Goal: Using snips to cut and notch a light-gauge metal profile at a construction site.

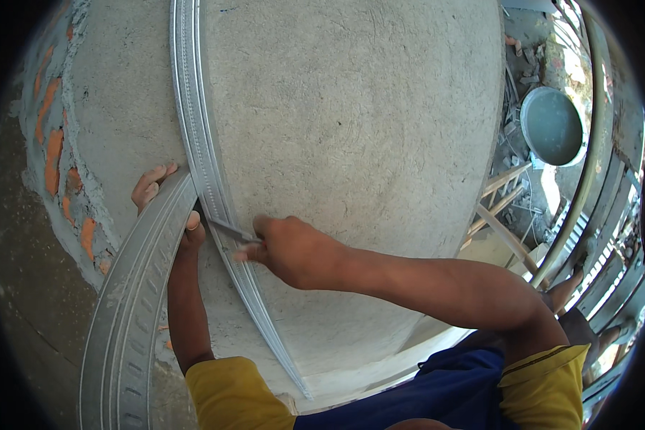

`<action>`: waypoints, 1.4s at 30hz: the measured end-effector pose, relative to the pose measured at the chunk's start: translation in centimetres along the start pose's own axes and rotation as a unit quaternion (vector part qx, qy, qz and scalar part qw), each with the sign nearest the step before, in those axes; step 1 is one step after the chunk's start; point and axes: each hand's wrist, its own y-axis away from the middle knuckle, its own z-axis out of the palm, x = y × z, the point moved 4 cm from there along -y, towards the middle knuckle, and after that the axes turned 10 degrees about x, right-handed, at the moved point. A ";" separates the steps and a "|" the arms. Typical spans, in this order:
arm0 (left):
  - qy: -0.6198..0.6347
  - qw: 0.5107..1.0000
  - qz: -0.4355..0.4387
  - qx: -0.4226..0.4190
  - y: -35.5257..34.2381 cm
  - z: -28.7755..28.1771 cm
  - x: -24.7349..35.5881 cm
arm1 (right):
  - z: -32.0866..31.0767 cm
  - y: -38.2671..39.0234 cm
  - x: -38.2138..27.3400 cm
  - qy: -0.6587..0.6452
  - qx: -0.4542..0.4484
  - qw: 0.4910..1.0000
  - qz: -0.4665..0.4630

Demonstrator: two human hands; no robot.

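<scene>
I see a wide grey channel (137,279) at left, my left grip (150,188) wrapped around its far end, beside a slim metal strip (201,122) on the grey wall (358,143). A flat grey tool (231,231) overlaps the strip, held in my curled right grip (297,251).

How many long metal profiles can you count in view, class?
2: a straight-edged profile running along the grey plastered surface, and a slotted profile in the left hand.

I see, remotely, a long grey metal channel (129,287) left of a narrow silver metal strip (211,179) on flat grey plaster (351,143).
</scene>
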 end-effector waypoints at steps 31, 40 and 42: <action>0.088 0.947 -0.192 0.240 -5.9 -5.2 12.3 | -26.0 83.3 20.7 0.066 0.785 0.497 0.364; 0.118 0.900 0.032 0.419 -21.0 -17.5 28.6 | -17.0 97.4 17.7 -0.031 0.885 0.392 0.249; 0.137 0.907 -0.067 0.392 -21.8 -18.4 28.8 | -14.5 99.5 19.4 -0.045 0.894 0.362 0.259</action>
